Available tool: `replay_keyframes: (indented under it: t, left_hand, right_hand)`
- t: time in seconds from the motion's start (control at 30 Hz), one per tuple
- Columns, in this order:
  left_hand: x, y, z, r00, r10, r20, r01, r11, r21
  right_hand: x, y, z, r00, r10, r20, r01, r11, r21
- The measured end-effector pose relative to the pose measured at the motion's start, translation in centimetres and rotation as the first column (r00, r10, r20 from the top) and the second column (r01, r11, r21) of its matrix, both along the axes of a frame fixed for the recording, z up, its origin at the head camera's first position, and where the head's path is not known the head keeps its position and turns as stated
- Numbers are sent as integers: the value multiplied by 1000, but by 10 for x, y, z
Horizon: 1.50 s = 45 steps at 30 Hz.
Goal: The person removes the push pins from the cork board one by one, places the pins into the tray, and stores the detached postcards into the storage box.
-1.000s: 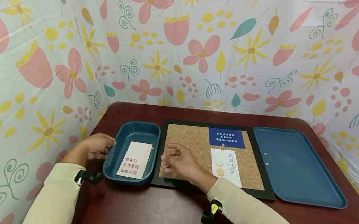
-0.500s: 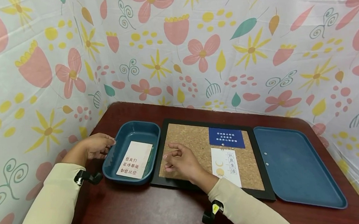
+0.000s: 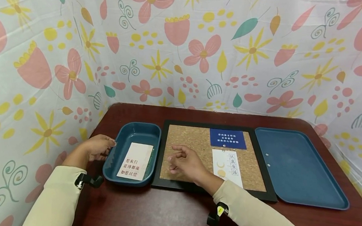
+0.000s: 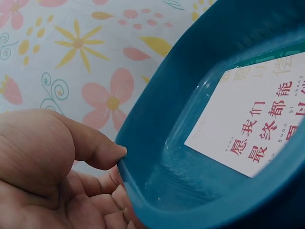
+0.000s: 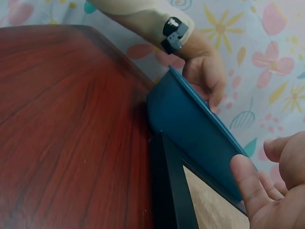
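Observation:
My left hand (image 3: 99, 147) pinches the left rim of a deep blue tray (image 3: 141, 134), thumb on top and fingers curled against the outside wall. Inside the tray lies a white card (image 4: 243, 124) with red Chinese characters; a strip of green shows at its edge. Above the left part of a black-framed cork board (image 3: 187, 133) hovers my right hand (image 3: 187, 164), fingers loosely bent and holding nothing. On that board, a dark blue card (image 3: 228, 138) with white writing is at the top, and a white card (image 3: 228, 164) with a yellow moon design is below it.
A flat, shallow blue tray (image 3: 301, 171) lies at the board's right side. Everything stands on a dark red-brown table (image 3: 137, 210). Flower-printed cloth (image 3: 183, 56) hangs behind the table and on its left side.
My right hand has shifted slightly right above the cork board. The left hand, the deep tray and the cards stay where they were.

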<state>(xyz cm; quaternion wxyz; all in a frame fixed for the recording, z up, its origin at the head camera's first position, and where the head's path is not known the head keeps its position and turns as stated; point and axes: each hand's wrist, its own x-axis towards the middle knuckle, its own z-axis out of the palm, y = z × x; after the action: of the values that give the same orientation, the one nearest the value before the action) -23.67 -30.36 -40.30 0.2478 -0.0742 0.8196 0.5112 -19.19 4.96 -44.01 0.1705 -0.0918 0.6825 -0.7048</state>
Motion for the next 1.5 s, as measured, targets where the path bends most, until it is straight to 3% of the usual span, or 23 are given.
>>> replay_keyframes:
  t: [0.27,0.67,0.77,0.87,1.03,1.13,1.2,1.33,1.5]
  left_hand:
    - [3,2,1,1000,14,-16,-15,1000,-27]
    - [7,1,4,997,-15,-71,4,989,-148]
    - [8,3,7,994,-23,-111,0,979,-205]
    - [8,6,12,981,-30,-191,-25,960,-281]
    - [11,18,21,930,-86,-357,-82,899,-431]
    - [14,28,26,890,-116,-441,-132,860,-493]
    - [16,35,29,860,-133,-492,-160,846,-509]
    - [20,47,35,793,-181,-582,-180,842,-509]
    - [23,61,38,727,-254,-638,-135,858,-496]
  right_hand:
    - [-2,12,-2,998,9,-62,-5,998,60]
    - [-6,34,-5,985,27,-171,1,987,162]
    - [-7,38,-3,982,19,-190,18,981,193]
    - [-6,42,-1,977,14,-212,36,973,229]
    - [-6,47,0,972,-1,-235,62,965,255]
    - [-6,50,-1,967,-11,-256,84,958,276]
    - [-7,52,-2,959,-12,-284,105,943,315]
    - [-10,60,-2,936,11,-353,141,905,401]
    - [-11,70,-4,922,29,-386,159,880,448]
